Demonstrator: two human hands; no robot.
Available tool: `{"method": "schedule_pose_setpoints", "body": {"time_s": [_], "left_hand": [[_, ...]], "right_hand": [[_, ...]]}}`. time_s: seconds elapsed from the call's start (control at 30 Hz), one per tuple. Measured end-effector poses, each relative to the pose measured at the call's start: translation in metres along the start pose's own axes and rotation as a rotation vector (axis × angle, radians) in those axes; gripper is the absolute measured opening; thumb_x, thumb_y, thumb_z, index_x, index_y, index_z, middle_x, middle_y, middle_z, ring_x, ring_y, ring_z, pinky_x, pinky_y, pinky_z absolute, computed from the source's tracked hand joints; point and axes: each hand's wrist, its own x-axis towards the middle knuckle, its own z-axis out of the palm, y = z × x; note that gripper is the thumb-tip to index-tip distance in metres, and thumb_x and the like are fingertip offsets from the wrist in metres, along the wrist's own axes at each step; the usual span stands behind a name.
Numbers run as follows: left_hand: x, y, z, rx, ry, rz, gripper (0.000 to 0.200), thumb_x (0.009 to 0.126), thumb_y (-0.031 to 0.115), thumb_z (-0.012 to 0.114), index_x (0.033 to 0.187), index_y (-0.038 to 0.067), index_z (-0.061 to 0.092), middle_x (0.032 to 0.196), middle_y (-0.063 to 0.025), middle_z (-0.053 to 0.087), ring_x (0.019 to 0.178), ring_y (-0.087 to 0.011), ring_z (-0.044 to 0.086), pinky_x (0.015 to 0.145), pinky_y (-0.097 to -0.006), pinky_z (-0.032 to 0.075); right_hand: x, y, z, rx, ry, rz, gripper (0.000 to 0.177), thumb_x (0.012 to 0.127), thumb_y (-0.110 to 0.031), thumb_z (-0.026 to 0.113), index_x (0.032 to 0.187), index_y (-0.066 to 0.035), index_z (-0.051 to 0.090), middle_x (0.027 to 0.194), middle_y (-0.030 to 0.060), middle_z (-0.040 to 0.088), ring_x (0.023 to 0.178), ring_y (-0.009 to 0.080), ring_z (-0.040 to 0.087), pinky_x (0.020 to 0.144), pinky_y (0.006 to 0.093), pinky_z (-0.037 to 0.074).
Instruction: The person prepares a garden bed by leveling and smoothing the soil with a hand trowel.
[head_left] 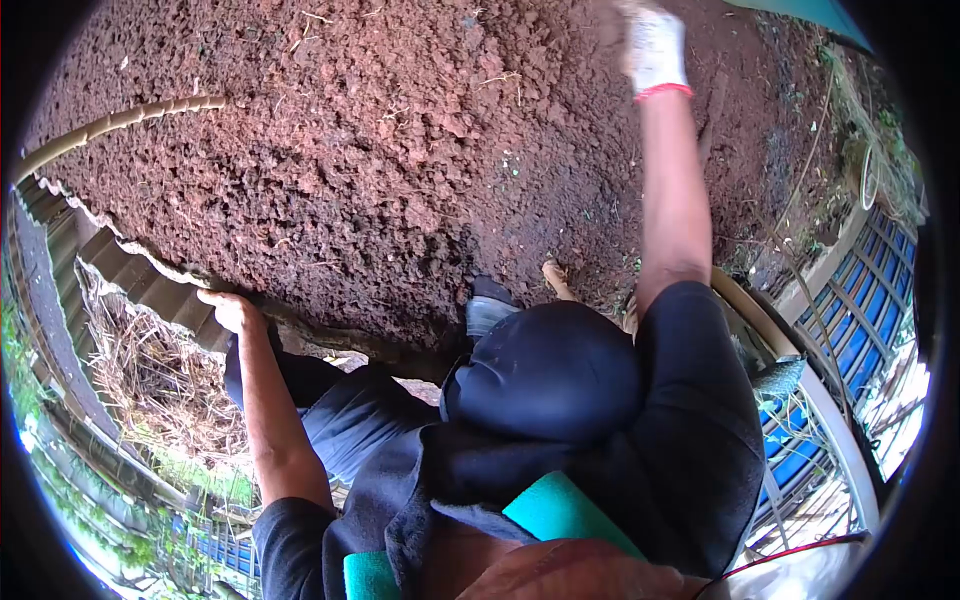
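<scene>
Soil (350, 150), reddish brown and clumpy, is lying in front of us and filling most of the upper view, with the corrugated sheet (150, 285) bordering it on the left. We are resting our bare left hand (235, 312) on the wavy upper edge of that sheet, with a finger pointing along the rim; we cannot tell whether the other fingers are closing round it. We are reaching our right arm (675, 190) far out over the soil, and our right hand (655, 48) is wearing a white knitted glove with a red cuff. Its fingertips are blurring near the top of the view, so we cannot tell whether they are spreading wide, drawing narrow or holding anything.

We are keeping one knee (550, 365) bent in dark trousers, and beside it a foot (490, 305) is showing at the near edge of the soil. Just to the right of that foot, a short piece of wood (557, 280) is poking up. A curved, ridged stick (130, 122) is arching over the soil at the upper left. Dry straw (165, 375) is lying beyond the sheet, on the side away from the soil, and blue slatted panels (860, 310) are standing at our right.
</scene>
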Motion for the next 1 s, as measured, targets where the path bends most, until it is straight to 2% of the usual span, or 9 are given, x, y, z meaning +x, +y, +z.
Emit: {"method": "schedule_pose_setpoints", "body": {"time_s": [0.07, 0.13, 0.23, 0.33, 0.43, 0.53, 0.67, 0.8, 1.0], "left_hand": [[-0.003, 0.001, -0.002, 0.033, 0.016, 0.023, 0.070, 0.096, 0.064, 0.024, 0.139, 0.014, 0.046, 0.123, -0.0220, 0.060, 0.110, -0.0351, 0.060, 0.094, -0.0418, 0.045], [-0.003, -0.003, -0.001, 0.025, 0.010, 0.086, 0.072, 0.095, 0.065, 0.025, 0.138, 0.012, 0.048, 0.124, -0.0217, 0.059, 0.111, -0.0351, 0.059, 0.095, -0.0415, 0.045], [-0.009, 0.004, -0.003, -0.127, -0.031, -0.011, 0.082, 0.092, 0.070, 0.029, 0.131, 0.002, 0.053, 0.124, -0.0226, 0.059, 0.111, -0.0348, 0.059, 0.097, -0.0412, 0.044], [-0.008, 0.002, -0.003, 0.025, 0.015, 0.018, 0.084, 0.091, 0.071, 0.030, 0.130, 0.001, 0.053, 0.124, -0.0240, 0.058, 0.110, -0.0358, 0.059, 0.097, -0.0416, 0.043], [0.052, -0.041, 0.005, 0.120, -0.009, 0.076, 0.065, 0.097, 0.062, 0.024, 0.140, 0.018, 0.042, 0.123, -0.0262, 0.058, 0.109, -0.0394, 0.059, 0.094, -0.0450, 0.046], [0.038, -0.027, 0.006, 0.092, -0.035, 0.067, 0.057, 0.099, 0.057, 0.018, 0.142, 0.024, 0.037, 0.123, -0.0254, 0.058, 0.109, -0.0400, 0.059, 0.092, -0.0466, 0.047], [0.009, -0.006, 0.000, 0.057, 0.005, -0.010, 0.066, 0.096, 0.063, 0.020, 0.140, 0.020, 0.043, 0.123, -0.0247, 0.058, 0.110, -0.0391, 0.059, 0.094, -0.0456, 0.045], [0.013, -0.009, 0.002, 0.040, 0.028, -0.011, 0.076, 0.093, 0.069, 0.022, 0.136, 0.014, 0.049, 0.124, -0.0245, 0.058, 0.112, -0.0391, 0.057, 0.096, -0.0449, 0.043], [0.026, -0.016, 0.003, 0.089, 0.005, -0.053, 0.069, 0.096, 0.063, 0.021, 0.138, 0.014, 0.046, 0.122, -0.0256, 0.059, 0.110, -0.0392, 0.059, 0.094, -0.0455, 0.045]], "right_hand": [[0.003, -0.022, -0.021, -0.544, 0.094, -0.290, 0.024, 0.085, -0.011, 0.062, 0.101, 0.006, 0.067, 0.092, 0.0136, 0.070, 0.084, 0.0238, 0.066, 0.076, 0.0322, 0.051], [-0.001, -0.008, -0.047, -0.661, -0.225, 0.023, 0.028, 0.087, -0.022, 0.064, 0.111, -0.008, 0.067, 0.100, 0.0079, 0.070, 0.085, 0.0140, 0.065, 0.079, 0.0262, 0.052], [-0.037, 0.028, -0.017, -0.481, -0.292, 0.283, 0.035, 0.084, -0.024, 0.069, 0.111, -0.002, 0.068, 0.101, 0.0055, 0.070, 0.089, 0.0125, 0.065, 0.078, 0.0273, 0.052], [-0.033, 0.098, -0.004, -0.676, -0.231, -0.093, 0.032, 0.084, -0.019, 0.068, 0.111, -0.003, 0.068, 0.107, 0.0078, 0.070, 0.099, 0.0160, 0.065, 0.086, 0.0277, 0.050], [-0.029, 0.125, -0.017, -0.325, -0.008, 0.102, 0.029, 0.086, -0.014, 0.065, 0.111, -0.001, 0.067, 0.107, 0.0098, 0.070, 0.098, 0.0175, 0.065, 0.087, 0.0279, 0.050], [-0.035, 0.126, -0.042, 0.128, -0.152, 0.344, 0.025, 0.087, -0.010, 0.063, 0.109, 0.000, 0.067, 0.105, 0.0111, 0.070, 0.097, 0.0176, 0.065, 0.087, 0.0279, 0.050], [-0.058, 0.040, -0.047, -0.106, -0.269, 0.440, 0.021, 0.086, -0.008, 0.065, 0.105, 0.001, 0.067, 0.098, 0.0086, 0.071, 0.087, 0.0129, 0.066, 0.070, 0.0249, 0.054], [-0.046, -0.038, -0.068, -1.061, -0.478, -0.654, 0.019, 0.082, 0.000, 0.066, 0.101, 0.000, 0.067, 0.099, 0.0088, 0.071, 0.088, 0.0148, 0.068, 0.078, 0.0247, 0.055], [-0.042, -0.065, -0.107, -0.001, -0.290, 0.344, 0.026, 0.082, -0.012, 0.065, 0.107, -0.003, 0.067, 0.105, 0.0106, 0.070, 0.103, 0.0222, 0.064, 0.090, 0.0330, 0.051]]}}
